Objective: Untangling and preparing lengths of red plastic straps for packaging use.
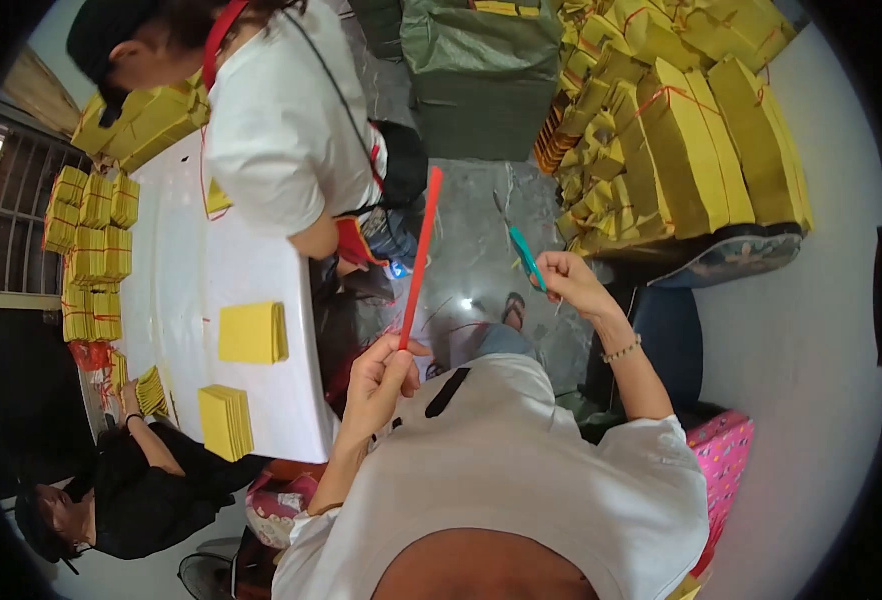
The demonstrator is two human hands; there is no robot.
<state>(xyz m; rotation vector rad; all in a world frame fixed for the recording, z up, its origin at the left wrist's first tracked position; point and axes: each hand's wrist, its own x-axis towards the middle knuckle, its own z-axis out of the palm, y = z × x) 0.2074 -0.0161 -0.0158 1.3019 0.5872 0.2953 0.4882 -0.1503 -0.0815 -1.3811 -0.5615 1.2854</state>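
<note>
Pinched at its lower end in my left hand (379, 385), a long flat red strip (421, 260) stands up and leans slightly right. My right hand (571, 283) is closed on the teal handles of a pair of scissors (523, 252), whose blades point away from me and look slightly apart. A gap separates the scissors from the strip. Nearest to my left hand on the white table (291, 400) lie two stacks of yellow paper, one (249, 333) farther off and one (225, 423) closer to the table's near end.
A person in white (291, 130) leans over the table's far end; another in black (151, 480) works at its left side. Tied yellow bundles (91, 250) line the left edge. More yellow bundles (691, 150) pile up at right, beside a green sack (481, 80). A dark chair (669, 335) stands near my right arm.
</note>
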